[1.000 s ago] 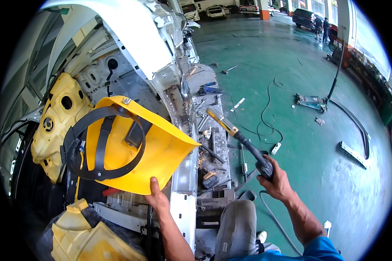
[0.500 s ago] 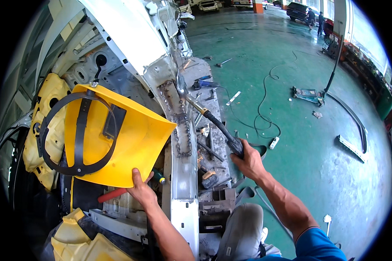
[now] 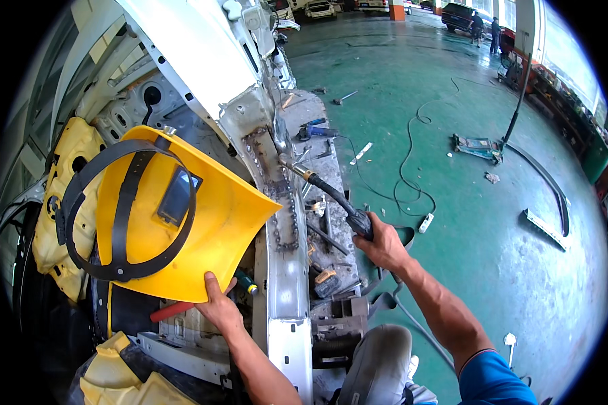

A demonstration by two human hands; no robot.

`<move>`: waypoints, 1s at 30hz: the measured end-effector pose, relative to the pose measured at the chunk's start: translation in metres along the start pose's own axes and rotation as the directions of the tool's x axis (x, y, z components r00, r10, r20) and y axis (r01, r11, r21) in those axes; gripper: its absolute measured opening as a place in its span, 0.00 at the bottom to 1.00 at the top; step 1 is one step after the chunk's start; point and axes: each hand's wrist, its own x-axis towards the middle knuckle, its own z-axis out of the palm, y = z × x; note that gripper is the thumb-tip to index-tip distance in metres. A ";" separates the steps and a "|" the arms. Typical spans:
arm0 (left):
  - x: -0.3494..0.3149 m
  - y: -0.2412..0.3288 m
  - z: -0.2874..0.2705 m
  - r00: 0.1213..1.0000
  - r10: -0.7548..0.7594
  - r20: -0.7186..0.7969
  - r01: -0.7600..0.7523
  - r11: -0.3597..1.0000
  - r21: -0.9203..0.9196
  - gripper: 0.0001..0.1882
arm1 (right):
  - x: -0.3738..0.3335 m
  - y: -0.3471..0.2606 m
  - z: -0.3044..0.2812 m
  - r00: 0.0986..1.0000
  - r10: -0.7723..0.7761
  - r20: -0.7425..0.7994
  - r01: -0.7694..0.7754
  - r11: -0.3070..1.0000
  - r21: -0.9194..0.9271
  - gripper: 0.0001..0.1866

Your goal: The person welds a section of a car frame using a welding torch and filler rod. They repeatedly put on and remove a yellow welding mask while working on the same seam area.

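Within the last second, the welding torch (image 3: 332,192) has been swung from above the cluttered bench (image 3: 311,106), right of the sill (image 3: 287,283), to the sill itself; its nozzle is now held at the beaded weld lines (image 3: 287,233) there, though whether metal is touched cannot be told. The yellow welding mask (image 3: 213,236) has been shifted left, and more of the weld lines is left uncovered, so that nozzle and beads can seemingly be seen together past the mask. The mask is held mostly left of the sill, inner side up, one corner reaching over the sill's edge. Its lower rim is pinched by the left hand (image 3: 219,305), thumb on the inner face, left of the sill and beside a red handle (image 3: 172,311). The torch's grip is enclosed by the curled right hand (image 3: 380,241), right of the sill.
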 end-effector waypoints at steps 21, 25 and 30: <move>-0.012 -0.012 0.010 0.994 0.026 0.102 -0.036 0.994 0.099 0.30 | 0.015 0.007 -0.009 0.999 -0.023 0.039 0.022 0.999 0.032 0.27; -0.025 -0.009 0.025 0.985 0.004 0.174 -0.023 0.994 0.104 0.30 | 0.014 0.001 -0.013 0.999 -0.012 0.051 0.011 1.000 0.029 0.28; -0.044 0.000 0.044 0.965 -0.005 0.262 -0.027 0.993 0.117 0.29 | 0.013 -0.005 -0.015 0.999 -0.008 0.053 0.007 1.000 0.023 0.29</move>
